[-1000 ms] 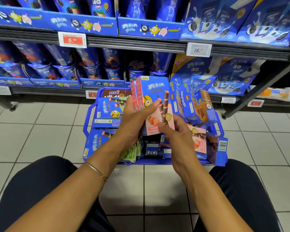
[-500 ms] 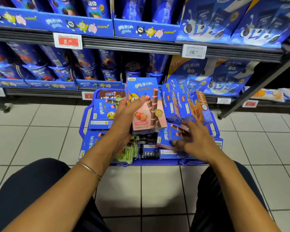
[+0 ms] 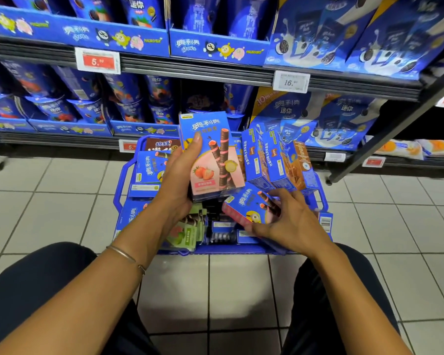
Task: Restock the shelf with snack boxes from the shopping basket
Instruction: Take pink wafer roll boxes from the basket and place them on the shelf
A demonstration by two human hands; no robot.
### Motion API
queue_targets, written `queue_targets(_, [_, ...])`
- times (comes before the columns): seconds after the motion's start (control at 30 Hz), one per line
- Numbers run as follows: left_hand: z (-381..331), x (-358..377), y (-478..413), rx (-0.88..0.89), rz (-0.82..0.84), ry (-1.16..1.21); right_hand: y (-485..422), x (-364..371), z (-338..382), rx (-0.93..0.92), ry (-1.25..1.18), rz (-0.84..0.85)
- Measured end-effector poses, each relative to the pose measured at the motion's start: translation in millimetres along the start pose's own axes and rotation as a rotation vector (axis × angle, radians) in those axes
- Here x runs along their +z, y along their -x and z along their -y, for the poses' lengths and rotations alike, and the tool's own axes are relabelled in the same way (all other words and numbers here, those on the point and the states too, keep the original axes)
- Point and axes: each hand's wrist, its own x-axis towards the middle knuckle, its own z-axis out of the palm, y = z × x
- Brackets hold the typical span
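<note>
Pink box (image 3: pixel 210 160) gripped by left hand (image 3: pixel 177 185); right hand (image 3: pixel 287 221) apparently grasps tilted box (image 3: pixel 246 208).

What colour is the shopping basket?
The basket is blue, clearest in the head view.

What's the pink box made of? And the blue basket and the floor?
The pink box looks like thin printed cardboard, slightly glossy, with flat faces and sharp folded edges. The basket is probably hard moulded plastic: smooth blue, with rounded one-piece handles. The floor seems to be glazed ceramic tile: pale, a bit shiny, with dark grout lines between squares.
</note>
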Motion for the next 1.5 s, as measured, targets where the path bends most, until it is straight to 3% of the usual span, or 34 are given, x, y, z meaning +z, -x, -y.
queue_targets(0.2, [-11.0,-9.3,-5.5,0.042,0.051,0.107,11.8,-16.6,6.7,0.096,-0.444,0.033])
queue_targets(0.27, [-12.8,-12.6,-8.2,0.054,0.053,0.116,13.8,-21.4,7.6,0.176,-0.787,0.108])
queue_targets(0.37, [-11.5,-13.7,-8.8,0.053,0.006,0.086,17.7,-25.6,2.4,0.218,-1.423,0.358])
queue_targets(0.47, [-9.4,-8.7,-5.1,0.090,0.044,0.046,15.8,-27.7,0.8,0.253,-1.673,0.449])
queue_targets(0.6, [-5.2,-4.0,-3.0,0.084,0.043,0.000,8.3,-29.4,16.6,0.075,-1.478,0.244])
queue_targets(0.87, [1.2,-1.0,-0.6,0.105,0.069,-0.140,-1.9,-33.0,43.9,-0.054,-1.245,-0.171])
queue_targets(1.03, [5.5,3.7,3.2,0.127,0.121,-0.221,-8.2,-32.2,59.9,-0.037,-1.026,-0.233])
queue_targets(1.17, [8.6,2.4,-1.4,0.151,0.125,-0.302,-11.0,-24.4,68.4,-0.063,-0.926,-0.138])
queue_targets(1.3, [18.2,1.3,-5.6,0.163,0.103,-0.343,-11.1,-9.3,78.1,-0.016,-0.930,0.002])
queue_targets(1.5, [28.0,-0.5,-9.7,0.179,0.055,-0.477,-12.8,-3.0,76.5,0.052,-0.927,-0.043])
